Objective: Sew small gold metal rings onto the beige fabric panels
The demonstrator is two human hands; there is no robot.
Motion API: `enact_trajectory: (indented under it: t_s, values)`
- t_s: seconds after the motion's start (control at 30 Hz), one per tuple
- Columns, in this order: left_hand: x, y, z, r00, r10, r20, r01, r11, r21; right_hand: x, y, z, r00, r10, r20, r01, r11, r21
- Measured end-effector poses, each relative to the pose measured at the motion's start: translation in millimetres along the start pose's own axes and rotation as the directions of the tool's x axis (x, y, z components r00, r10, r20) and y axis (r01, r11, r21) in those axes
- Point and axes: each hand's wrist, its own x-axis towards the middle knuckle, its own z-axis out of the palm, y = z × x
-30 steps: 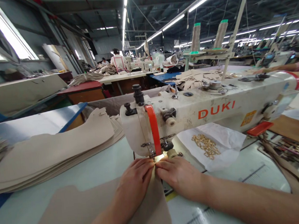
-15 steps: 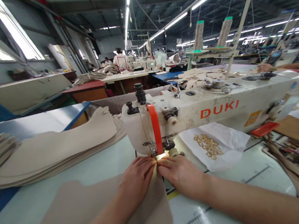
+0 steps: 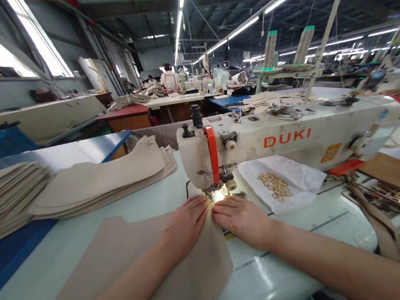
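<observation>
A beige fabric panel (image 3: 127, 241) lies flat on the pale sewing table, its upper corner at the needle area of a white sewing machine (image 3: 251, 139) marked DUKI. My left hand (image 3: 185, 227) rests on the panel just left of the presser foot, fingers close together and gripping the edge. Close by on the right, my right hand (image 3: 240, 218) holds the same edge, its fingers bent and pressed together. The two sets of fingertips nearly meet below the lit needle area (image 3: 219, 195). Exactly what lies beneath the fingertips is hidden.
Gold-coloured metal rings (image 3: 275, 185) lie on white paper (image 3: 301, 186) under the machine arm. Stacks of beige panels (image 3: 112, 175) stand at the left. Straps and scissors (image 3: 399, 195) are at the right. Thread cones (image 3: 270, 49) rise behind; a person (image 3: 170, 80) sits farther back.
The view has shifted, so the machine head and left stacks appear farther right. Both hands stay by the needle; my right fingers look flatter and a little farther from it.
</observation>
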Motion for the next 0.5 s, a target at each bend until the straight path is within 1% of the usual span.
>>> enact_trajectory:
  t_s: [0.17,0.3,0.43,0.5]
  values:
    - [-3.3,0.1,-0.9,0.996,0.033,0.086,-0.037,0.998,0.051,0.7,1.1,1.1,0.998,-0.02,0.059,0.02,1.0,0.0]
    - [-3.7,-2.8,1.5,0.993,0.055,0.103,-0.058,0.998,0.035,1.7,2.3,1.7,0.997,-0.022,0.07,0.022,1.0,-0.009]
    - [-4.0,-6.2,4.2,0.988,0.082,0.13,-0.088,0.995,0.037,2.5,1.6,-3.1,0.994,-0.017,0.103,0.017,1.0,0.001]
    - [-3.7,-7.2,5.1,0.989,0.075,0.13,-0.08,0.996,0.036,2.9,1.3,-5.2,0.994,-0.019,0.112,0.019,1.0,0.001]
